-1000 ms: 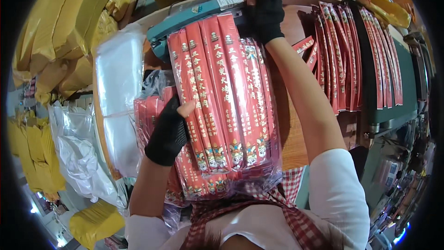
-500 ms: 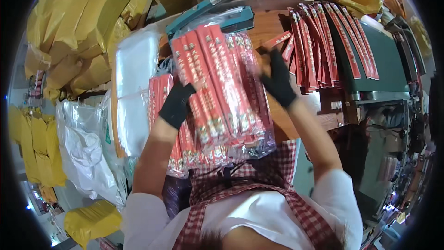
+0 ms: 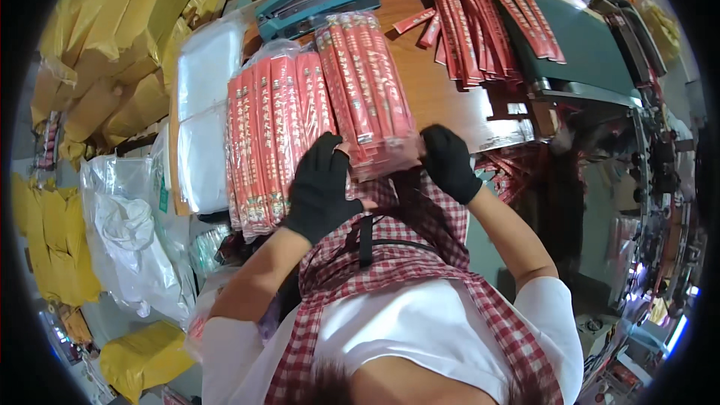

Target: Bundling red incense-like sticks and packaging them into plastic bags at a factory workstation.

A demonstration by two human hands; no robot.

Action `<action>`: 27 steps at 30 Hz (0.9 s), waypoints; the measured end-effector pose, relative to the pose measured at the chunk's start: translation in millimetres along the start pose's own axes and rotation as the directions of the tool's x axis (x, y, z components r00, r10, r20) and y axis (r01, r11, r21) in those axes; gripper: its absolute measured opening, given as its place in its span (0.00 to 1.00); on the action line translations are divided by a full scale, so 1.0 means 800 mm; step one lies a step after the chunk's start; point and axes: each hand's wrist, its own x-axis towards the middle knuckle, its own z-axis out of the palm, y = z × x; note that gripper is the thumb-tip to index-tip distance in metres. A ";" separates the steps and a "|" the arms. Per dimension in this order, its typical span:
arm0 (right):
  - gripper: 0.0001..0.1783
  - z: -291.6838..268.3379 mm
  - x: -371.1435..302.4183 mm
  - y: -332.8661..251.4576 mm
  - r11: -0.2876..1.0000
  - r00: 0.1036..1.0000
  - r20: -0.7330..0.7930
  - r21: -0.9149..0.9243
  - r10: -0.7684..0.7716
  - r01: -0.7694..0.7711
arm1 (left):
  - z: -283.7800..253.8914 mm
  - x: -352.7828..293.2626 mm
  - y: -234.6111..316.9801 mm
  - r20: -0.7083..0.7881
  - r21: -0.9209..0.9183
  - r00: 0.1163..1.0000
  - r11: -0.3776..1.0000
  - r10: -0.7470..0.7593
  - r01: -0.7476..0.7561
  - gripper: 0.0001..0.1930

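Long narrow red packets with pale print lie bundled in a clear plastic bag [image 3: 369,90], slanting toward me near the table's front edge. My left hand [image 3: 322,191], in a black fingertip-less glove, rests at its lower left side with thumb and fingers apart. At the lower right corner of that bag, my right hand [image 3: 450,165], gloved the same way, is closed with curled fingers; the grip itself is partly hidden. Left of it lie more bagged red packets [image 3: 259,142], side by side, close to my left wrist.
Clear flat plastic bags [image 3: 206,120] are stacked at the left. Behind the bundles sits a teal long tool [image 3: 319,4], probably a bag sealer. Loose red packets [image 3: 472,30] fan across the wooden table [image 3: 435,116] and a dark green surface [image 3: 577,52]. Yellow-wrapped parcels [image 3: 112,37] pile up far left.
The bagged bundle that was raised over the others now lies lower, on the right of them. My right hand came in from the loose packets to its near corner; my left hand shifted right.
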 end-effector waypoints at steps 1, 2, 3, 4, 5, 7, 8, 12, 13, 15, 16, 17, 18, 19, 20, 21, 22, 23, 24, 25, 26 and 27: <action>0.20 -0.019 0.018 -0.016 0.999 0.992 -0.123 0.053 0.013 -0.007 | 0.012 0.006 0.012 0.089 0.032 0.988 0.992 -0.123 0.120 0.44; 0.19 -0.036 0.038 -0.032 0.999 0.986 -0.164 0.015 -0.036 0.039 | 0.019 0.021 0.021 0.126 0.015 0.964 0.972 -0.236 0.236 0.41; 0.19 -0.048 0.062 -0.050 0.996 0.975 -0.207 -0.024 -0.086 0.083 | 0.020 0.034 0.026 0.165 0.010 0.925 0.938 -0.343 0.346 0.38; 0.18 -0.064 0.089 -0.069 0.993 0.959 -0.258 -0.057 -0.114 0.103 | 0.011 0.038 0.026 0.136 -0.032 0.917 0.923 -0.375 0.382 0.36; 0.18 -0.083 0.110 -0.078 0.988 0.944 -0.301 -0.120 -0.133 0.101 | 0.009 0.047 0.024 0.122 -0.101 0.915 0.913 -0.384 0.396 0.34; 0.16 -0.118 0.160 -0.086 0.973 0.882 -0.411 -0.122 -0.231 0.197 | -0.017 0.056 -0.018 -0.300 0.062 0.953 0.998 0.034 -0.016 0.28; 0.16 -0.141 0.181 -0.077 0.960 0.867 -0.427 -0.218 -0.256 0.176 | -0.064 0.087 -0.016 -0.124 -0.276 0.973 0.949 -0.194 0.154 0.23; 0.21 -0.219 0.231 -0.077 0.924 0.741 -0.595 -0.373 -0.310 0.087 | -0.211 0.192 0.022 -0.262 -0.703 0.952 0.707 -0.160 -0.075 0.03; 0.26 -0.232 0.241 -0.083 0.924 0.671 -0.665 -0.373 -0.327 0.081 | -0.232 0.200 0.037 -0.285 -0.675 0.952 0.729 -0.112 -0.116 0.05; 0.37 -0.197 0.216 -0.146 0.845 0.593 -0.603 -0.398 -0.534 0.356 | -0.236 0.205 0.011 -0.294 -0.586 0.951 0.803 -0.092 -0.103 0.03; 0.46 -0.186 0.203 -0.160 0.793 0.736 -0.384 -0.509 -0.558 0.336 | -0.235 0.203 -0.005 -0.246 -0.576 0.969 0.808 -0.031 -0.121 0.02; 0.33 -0.170 0.197 -0.135 0.823 0.834 -0.290 -0.486 -0.470 0.295 | -0.228 0.201 -0.010 -0.182 -0.571 0.982 0.808 0.047 -0.145 0.02; 0.26 -0.163 0.193 -0.125 0.871 0.928 -0.158 -0.427 -0.339 0.245 | -0.227 0.185 0.013 -0.132 -0.691 0.990 0.721 -0.053 -0.054 0.04; 0.19 -0.158 0.192 -0.120 0.913 0.978 -0.018 -0.361 -0.210 0.189 | -0.231 0.165 0.026 -0.069 -0.784 0.985 0.619 -0.158 0.045 0.05; 0.14 -0.156 0.185 -0.115 0.862 0.929 -0.112 -0.425 -0.354 0.277 | -0.221 0.154 0.001 -0.071 -0.737 0.997 0.676 -0.043 -0.023 0.04; 0.11 -0.153 0.180 -0.112 0.795 0.848 -0.185 -0.490 -0.496 0.358 | -0.212 0.153 -0.020 -0.066 -0.684 0.996 0.723 0.065 -0.092 0.05; 0.10 -0.144 0.183 -0.113 0.746 0.790 -0.178 -0.499 -0.586 0.441 | -0.209 0.143 -0.011 -0.131 -0.661 0.989 0.738 0.066 -0.136 0.08; 0.10 -0.150 0.180 -0.118 0.744 0.792 -0.166 -0.496 -0.587 0.448 | -0.202 0.127 0.009 -0.195 -0.637 0.977 0.748 0.080 -0.188 0.12; 0.10 -0.158 0.178 -0.130 0.694 0.722 -0.177 -0.497 -0.669 0.521 | -0.177 0.115 0.017 -0.290 -0.880 0.953 0.366 0.090 -0.302 0.20; 0.10 -0.175 0.174 -0.143 0.638 0.636 -0.206 -0.502 -0.744 0.584 | -0.139 0.098 -0.081 -0.289 -0.876 0.954 0.381 0.082 -0.298 0.20; 0.10 -0.169 0.179 -0.156 0.636 0.641 -0.172 -0.464 -0.748 0.617 | -0.073 -0.025 -0.143 -0.131 -0.968 0.991 0.211 0.023 -0.133 0.20; 0.10 -0.173 0.182 -0.174 0.579 0.524 -0.257 -0.464 -0.812 0.670 | -0.047 -0.016 -0.095 0.038 -0.999 0.999 0.001 -0.018 0.038 0.21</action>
